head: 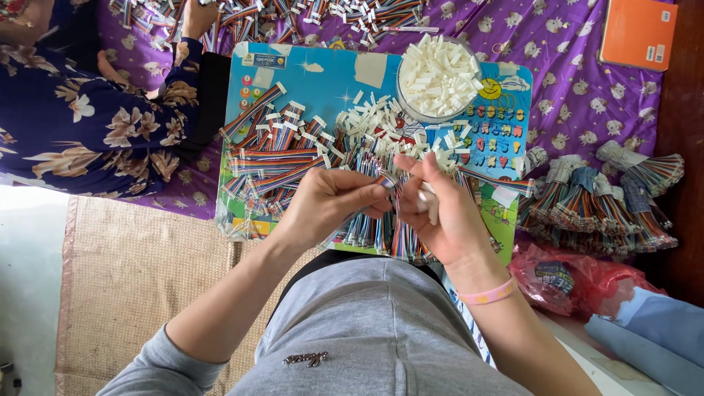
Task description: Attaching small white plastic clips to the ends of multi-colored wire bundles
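Note:
My left hand (330, 202) pinches the end of a short rainbow ribbon cable (386, 181) over a colourful picture board (326, 77). My right hand (440, 213), with a pink band on the wrist, meets it fingertip to fingertip and holds small white plastic connectors (427, 198) against the palm. Below both hands lies a heap of ribbon cables with white connectors (293, 150). A clear round bowl of white connectors (438, 73) stands at the board's far right.
Another person in a dark floral dress (88, 110) sits at the far left, one hand among cables (198, 18). Tied cable bundles (601, 202) lie at right, a red plastic bag (572, 279) beside them, an orange box (638, 33) at top right. Woven mat (132, 271) at left.

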